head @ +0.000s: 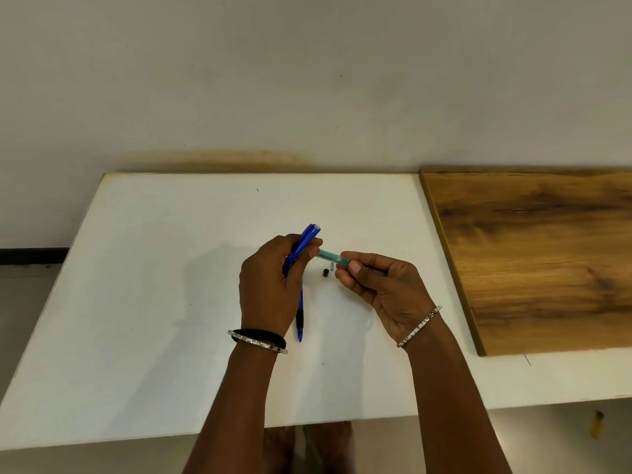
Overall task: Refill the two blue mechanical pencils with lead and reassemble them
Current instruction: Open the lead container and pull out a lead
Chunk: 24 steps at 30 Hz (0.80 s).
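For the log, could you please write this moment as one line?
left hand: grips blue pencil; right hand: holds lead tube; second pencil: on table

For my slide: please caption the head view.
Left hand grips a blue pencil, right hand holds the lead tube; second pencil on table.

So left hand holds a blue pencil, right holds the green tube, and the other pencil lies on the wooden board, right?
No: the head view shows the other pencil on the white table by the left hand, not the board. Rest holds.
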Each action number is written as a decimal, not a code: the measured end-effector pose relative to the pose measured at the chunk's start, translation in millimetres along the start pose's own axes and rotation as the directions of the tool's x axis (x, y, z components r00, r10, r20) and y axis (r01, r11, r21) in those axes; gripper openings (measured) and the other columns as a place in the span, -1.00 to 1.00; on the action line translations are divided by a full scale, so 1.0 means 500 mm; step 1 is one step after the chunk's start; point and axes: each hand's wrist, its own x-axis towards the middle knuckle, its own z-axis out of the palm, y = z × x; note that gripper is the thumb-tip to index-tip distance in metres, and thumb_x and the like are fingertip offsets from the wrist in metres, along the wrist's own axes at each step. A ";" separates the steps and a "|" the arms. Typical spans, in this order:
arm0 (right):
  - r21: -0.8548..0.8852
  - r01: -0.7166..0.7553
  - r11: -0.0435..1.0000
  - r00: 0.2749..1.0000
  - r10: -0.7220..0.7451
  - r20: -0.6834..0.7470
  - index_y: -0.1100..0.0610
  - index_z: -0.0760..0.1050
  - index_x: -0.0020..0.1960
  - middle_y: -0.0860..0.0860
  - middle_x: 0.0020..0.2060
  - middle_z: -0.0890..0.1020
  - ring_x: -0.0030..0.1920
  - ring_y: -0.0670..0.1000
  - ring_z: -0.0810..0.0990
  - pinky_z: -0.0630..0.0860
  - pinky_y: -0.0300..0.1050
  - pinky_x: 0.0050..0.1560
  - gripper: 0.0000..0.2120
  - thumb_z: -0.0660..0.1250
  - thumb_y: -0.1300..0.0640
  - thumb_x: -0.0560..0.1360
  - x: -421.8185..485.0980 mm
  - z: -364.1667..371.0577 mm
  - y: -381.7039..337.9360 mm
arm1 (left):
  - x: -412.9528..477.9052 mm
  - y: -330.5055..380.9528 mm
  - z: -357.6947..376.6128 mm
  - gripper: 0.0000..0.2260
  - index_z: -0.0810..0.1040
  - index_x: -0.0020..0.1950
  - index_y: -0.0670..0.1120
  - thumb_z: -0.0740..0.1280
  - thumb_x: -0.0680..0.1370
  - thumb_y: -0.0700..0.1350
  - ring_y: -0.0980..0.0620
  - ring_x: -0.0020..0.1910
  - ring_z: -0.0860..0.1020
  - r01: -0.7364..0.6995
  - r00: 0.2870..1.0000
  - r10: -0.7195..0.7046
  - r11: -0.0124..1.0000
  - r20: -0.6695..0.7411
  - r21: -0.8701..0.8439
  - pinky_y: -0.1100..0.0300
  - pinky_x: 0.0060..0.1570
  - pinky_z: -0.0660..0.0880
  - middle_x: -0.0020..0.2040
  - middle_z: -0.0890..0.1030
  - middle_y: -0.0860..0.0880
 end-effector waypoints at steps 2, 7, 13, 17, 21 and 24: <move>0.012 -0.008 1.000 1.000 0.008 0.016 0.32 0.62 0.04 0.23 -0.10 0.71 -0.13 0.12 0.73 0.65 -0.13 -0.04 -0.81 0.33 0.43 0.45 -0.002 0.001 -0.001 | 0.001 0.001 -0.002 -0.64 0.66 0.10 -0.08 0.26 0.49 0.11 -0.02 -0.12 0.62 -0.014 1.000 0.014 1.000 -0.001 0.019 0.16 -0.02 0.55 -0.07 0.70 -0.05; -0.004 -0.015 1.000 1.000 0.015 0.017 0.30 0.63 0.03 0.22 -0.11 0.72 -0.13 0.13 0.73 0.66 -0.15 -0.08 -0.81 0.35 0.42 0.44 -0.002 0.002 -0.001 | 0.001 0.002 -0.001 -0.66 0.66 0.09 -0.08 0.25 0.51 0.10 -0.02 -0.12 0.62 -0.037 0.999 0.037 0.999 0.004 0.028 0.14 -0.04 0.56 -0.07 0.69 -0.04; -0.008 0.031 0.999 0.999 -0.032 -0.013 0.30 0.64 -0.01 0.22 -0.14 0.72 -0.17 0.11 0.72 0.65 -0.17 -0.10 -0.81 0.41 0.37 0.38 0.002 -0.002 -0.001 | 0.002 -0.013 0.000 -0.66 0.67 0.08 -0.04 0.29 0.47 0.13 -0.07 -0.11 0.62 0.080 0.997 -0.079 0.996 0.021 -0.033 0.09 0.00 0.56 -0.08 0.70 -0.03; -0.038 0.069 0.997 0.997 -0.071 -0.039 0.31 0.64 0.00 0.21 -0.16 0.72 -0.21 0.11 0.72 0.65 -0.16 -0.12 -0.81 0.43 0.36 0.38 0.005 -0.005 -0.001 | 0.005 -0.030 0.000 -0.84 0.66 0.04 0.08 0.36 0.51 0.04 -0.08 -0.08 0.63 0.136 0.988 -0.133 0.990 0.080 -0.031 0.17 0.00 0.54 -0.09 0.71 0.00; -0.111 0.124 0.986 0.989 -0.132 -0.066 0.35 0.63 0.02 0.23 -0.21 0.70 -0.28 0.09 0.70 0.65 -0.17 -0.17 -0.83 0.41 0.38 0.43 0.006 -0.008 -0.004 | 0.003 -0.038 -0.003 -0.87 0.67 0.02 0.10 0.37 0.52 0.03 -0.07 -0.11 0.62 0.136 0.981 -0.135 0.991 0.136 0.007 -0.03 0.01 0.57 -0.13 0.71 -0.02; -0.173 0.167 0.971 0.980 -0.183 -0.084 0.34 0.63 -0.02 0.22 -0.27 0.69 -0.32 0.07 0.68 0.65 -0.18 -0.21 -0.88 0.41 0.38 0.44 0.008 -0.008 -0.005 | 0.002 -0.040 -0.002 -0.89 0.66 0.00 0.12 0.37 0.52 0.04 -0.11 -0.15 0.61 0.139 0.977 -0.139 0.990 0.162 0.007 -0.07 -0.04 0.57 -0.17 0.70 -0.05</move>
